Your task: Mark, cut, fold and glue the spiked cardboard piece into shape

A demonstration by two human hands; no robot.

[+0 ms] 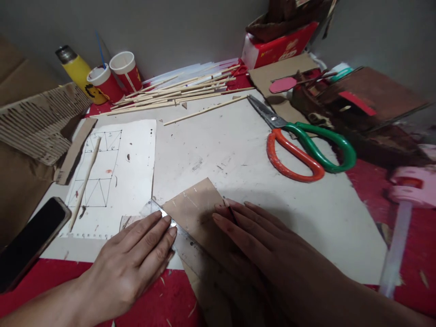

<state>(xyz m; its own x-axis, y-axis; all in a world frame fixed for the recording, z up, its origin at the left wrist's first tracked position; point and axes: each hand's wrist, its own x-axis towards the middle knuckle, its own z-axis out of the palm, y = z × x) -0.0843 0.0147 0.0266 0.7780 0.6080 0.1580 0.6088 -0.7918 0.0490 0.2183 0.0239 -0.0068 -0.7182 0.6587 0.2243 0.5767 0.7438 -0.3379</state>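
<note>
My left hand (131,256) lies with its fingers together, pressing on a clear plastic ruler (192,245). Slantwise under the ruler runs a piece of brown cardboard (195,202), its lower part in dark shadow. On the cardboard's right side rests my right hand (269,240), fingers long and close together. A thin dark thing shows between those fingers; its kind is unclear, and the thumb side is in shadow. Left of the hands, a sheet of paper (139,163) carries drawn frames with diagonals, and a wooden stick (85,181) lies across it.
Large scissors (296,145) with orange and green handles lie at right. Several thin sticks (180,91) lie at the back beside two red cups (126,70) and a yellow bottle (81,75). A phone (32,243) is at left, a pink glue gun (413,186) at right.
</note>
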